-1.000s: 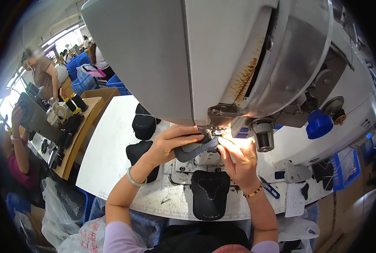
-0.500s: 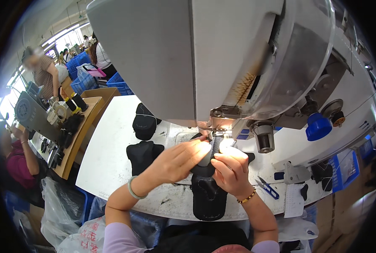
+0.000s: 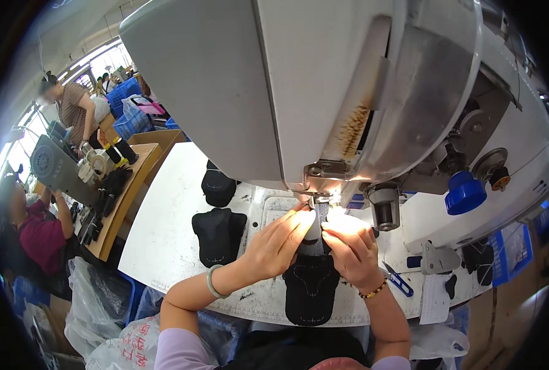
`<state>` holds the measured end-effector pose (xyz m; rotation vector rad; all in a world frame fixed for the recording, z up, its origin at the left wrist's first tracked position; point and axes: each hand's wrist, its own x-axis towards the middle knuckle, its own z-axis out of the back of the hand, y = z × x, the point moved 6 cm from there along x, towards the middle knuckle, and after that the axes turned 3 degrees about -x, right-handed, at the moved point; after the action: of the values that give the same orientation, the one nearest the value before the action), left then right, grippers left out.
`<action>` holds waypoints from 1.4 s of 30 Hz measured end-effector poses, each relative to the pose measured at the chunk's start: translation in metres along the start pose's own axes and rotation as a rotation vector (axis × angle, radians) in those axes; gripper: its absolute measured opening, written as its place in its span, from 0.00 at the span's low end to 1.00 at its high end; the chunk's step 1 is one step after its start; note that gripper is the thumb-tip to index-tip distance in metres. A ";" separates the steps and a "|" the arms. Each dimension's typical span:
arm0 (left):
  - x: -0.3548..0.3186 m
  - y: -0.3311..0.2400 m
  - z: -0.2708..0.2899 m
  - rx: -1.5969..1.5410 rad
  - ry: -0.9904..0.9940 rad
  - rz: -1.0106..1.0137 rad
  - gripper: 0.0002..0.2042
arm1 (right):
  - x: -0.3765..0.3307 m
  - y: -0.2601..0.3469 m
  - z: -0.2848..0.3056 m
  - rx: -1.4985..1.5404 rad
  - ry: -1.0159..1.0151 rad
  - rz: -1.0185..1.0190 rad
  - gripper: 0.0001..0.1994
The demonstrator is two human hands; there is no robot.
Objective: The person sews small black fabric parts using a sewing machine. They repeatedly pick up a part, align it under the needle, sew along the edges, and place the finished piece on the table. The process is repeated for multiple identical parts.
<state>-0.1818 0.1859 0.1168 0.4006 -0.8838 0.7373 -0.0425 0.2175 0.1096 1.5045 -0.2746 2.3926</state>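
Under the head of a large sewing machine (image 3: 324,176), a small grey-and-black fabric piece (image 3: 314,248) lies in bright lamp light. My left hand (image 3: 279,242) is closed on its left side, fingertips pressed together close to the needle area. On the right side, the fingers of my right hand (image 3: 353,250) pinch the same piece; glare washes out the fingertips. Just nearer to me lies a black shaped fabric panel (image 3: 311,293) with stitched lines, close to the table's front edge. Its top end reaches up between my wrists.
More black fabric panels (image 3: 219,237) lie left on the white table (image 3: 157,216). Blue-handled thread snips (image 3: 399,282) rest right of my right wrist. A blue tension knob (image 3: 465,193) hangs at the right. Co-workers (image 3: 43,231) sit and stand at the left.
My view has shifted slightly. The piece between my hands now shows a lighter grey face, and its dark rounded near end no longer overhangs the black panel. Both hands stay close to the needle area.
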 end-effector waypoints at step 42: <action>0.002 0.046 0.005 -0.204 -0.058 0.041 0.19 | 0.008 -0.008 -0.005 -0.070 0.025 -0.121 0.13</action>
<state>-0.2170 0.2156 0.1226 0.2245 -1.0143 0.6689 -0.0476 0.2282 0.1147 1.4180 -0.2512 2.2813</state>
